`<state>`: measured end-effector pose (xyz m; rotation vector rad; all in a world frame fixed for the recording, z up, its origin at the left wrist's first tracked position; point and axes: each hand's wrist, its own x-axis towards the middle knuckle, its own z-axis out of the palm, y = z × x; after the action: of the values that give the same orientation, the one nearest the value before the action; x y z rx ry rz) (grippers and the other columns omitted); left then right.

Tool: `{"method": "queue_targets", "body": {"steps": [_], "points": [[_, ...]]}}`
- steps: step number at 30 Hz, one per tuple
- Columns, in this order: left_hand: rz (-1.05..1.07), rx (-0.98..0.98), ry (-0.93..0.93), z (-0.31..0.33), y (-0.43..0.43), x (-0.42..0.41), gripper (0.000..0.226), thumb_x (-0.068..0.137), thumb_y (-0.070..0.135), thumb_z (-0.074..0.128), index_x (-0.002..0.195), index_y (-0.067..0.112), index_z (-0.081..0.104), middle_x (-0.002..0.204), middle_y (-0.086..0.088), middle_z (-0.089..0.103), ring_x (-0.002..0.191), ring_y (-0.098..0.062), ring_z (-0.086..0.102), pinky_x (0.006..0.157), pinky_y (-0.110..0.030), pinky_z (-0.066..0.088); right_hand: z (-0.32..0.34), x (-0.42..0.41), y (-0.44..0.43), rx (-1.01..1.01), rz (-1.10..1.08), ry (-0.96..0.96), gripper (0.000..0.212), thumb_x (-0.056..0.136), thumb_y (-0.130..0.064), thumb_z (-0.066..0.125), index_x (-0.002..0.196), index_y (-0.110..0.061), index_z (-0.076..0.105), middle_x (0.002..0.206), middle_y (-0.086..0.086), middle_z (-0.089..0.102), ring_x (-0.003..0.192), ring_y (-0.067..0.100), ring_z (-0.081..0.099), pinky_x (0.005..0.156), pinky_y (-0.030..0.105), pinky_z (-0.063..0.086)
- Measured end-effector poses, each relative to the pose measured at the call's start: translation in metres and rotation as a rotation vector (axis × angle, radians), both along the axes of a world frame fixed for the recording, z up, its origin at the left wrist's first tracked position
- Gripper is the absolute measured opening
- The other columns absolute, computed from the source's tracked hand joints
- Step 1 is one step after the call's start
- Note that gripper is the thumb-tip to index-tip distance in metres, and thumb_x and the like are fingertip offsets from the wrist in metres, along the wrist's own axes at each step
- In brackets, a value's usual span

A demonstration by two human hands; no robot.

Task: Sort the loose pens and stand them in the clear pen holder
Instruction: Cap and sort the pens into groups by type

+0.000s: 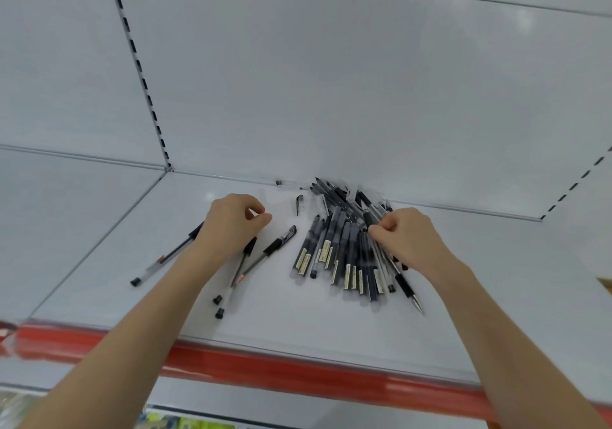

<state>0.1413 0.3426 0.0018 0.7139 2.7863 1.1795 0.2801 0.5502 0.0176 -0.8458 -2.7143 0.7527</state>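
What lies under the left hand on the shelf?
Two clear pens poke out from beneath the left hand. Their upper ends are covered, and whether the hand holds anything cannot be seen.

White metal shelf [298, 329], flat, matte. White back panel [331, 80] rises from its far edge. Slotted upright [142, 74] runs down the panel far left, meeting the shelf corner; second slotted upright [576, 183] far right, slanted by lens. Adjoining shelf bay [66, 203] to the left, same white. Red edge strip [298, 375] along the near lip, blurred. Below, near left, green packaging [198, 423], print unreadable. Tan object [606, 282] at right edge, cut off, unidentified.
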Motion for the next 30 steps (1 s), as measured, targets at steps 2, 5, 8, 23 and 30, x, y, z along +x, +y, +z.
{"method": "queue_targets", "body": {"steps": [2, 5, 8, 23, 30], "points": [[0.003, -0.011, 0.012, 0.001, 0.003, -0.001, 0.023, 0.087, 0.023, 0.06, 0.103, 0.009, 0.066, 0.091, -0.008, 0.066, 0.085, -0.018, 0.056, 0.075, -0.023, 0.038, 0.006, 0.005, -0.002, -0.058, 0.022, 0.072, 0.031, 0.086, -0.022, 0.054, 0.061, -0.004, 0.057, 0.054, 0.003, 0.054, 0.049, 0.014, 0.047, 0.049, 0.015, 0.04], [-0.029, -0.044, 0.034, 0.006, 0.016, -0.007, 0.021, 0.087, 0.021, 0.058, 0.101, 0.007, 0.066, 0.097, -0.01, 0.067, 0.086, -0.021, 0.057, 0.077, -0.024, 0.041, 0.015, 0.012, -0.009, -0.16, 0.05, 0.16, 0.027, 0.09, -0.022, 0.051, 0.076, -0.002, 0.062, 0.056, 0.005, 0.061, 0.046, 0.01, 0.05, 0.048, 0.015, 0.04], [-0.087, -0.082, 0.033, 0.011, 0.038, -0.012, 0.019, 0.087, 0.019, 0.058, 0.095, 0.004, 0.067, 0.098, -0.011, 0.067, 0.086, -0.023, 0.058, 0.076, -0.026, 0.043, 0.017, 0.018, -0.015, -0.289, 0.054, 0.228, 0.021, 0.092, -0.023, 0.049, 0.083, -0.008, 0.061, 0.067, 0.006, 0.069, 0.05, 0.012, 0.051, 0.051, 0.023, 0.041], [-0.214, -0.257, -0.071, 0.011, 0.079, -0.036, 0.016, 0.084, 0.01, 0.055, 0.078, 0.002, 0.068, 0.093, -0.017, 0.07, 0.078, -0.02, 0.055, 0.055, -0.017, 0.038, 0.01, 0.039, -0.016, -0.322, 0.035, 0.28, 0.02, 0.087, -0.029, 0.059, 0.073, -0.016, 0.067, 0.058, -0.003, 0.057, 0.042, 0.001, 0.039, 0.05, 0.015, 0.033], [-0.218, -0.251, -0.107, 0.012, 0.072, -0.033, 0.015, 0.079, 0.007, 0.058, 0.065, 0.01, 0.062, 0.073, -0.011, 0.057, 0.067, -0.022, 0.049, 0.06, -0.025, 0.039, 0.012, 0.031, -0.022, -0.302, 0.069, 0.281, 0.021, 0.088, -0.028, 0.057, 0.07, -0.021, 0.064, 0.064, -0.005, 0.061, 0.042, -0.001, 0.045, 0.053, 0.018, 0.033]]}}
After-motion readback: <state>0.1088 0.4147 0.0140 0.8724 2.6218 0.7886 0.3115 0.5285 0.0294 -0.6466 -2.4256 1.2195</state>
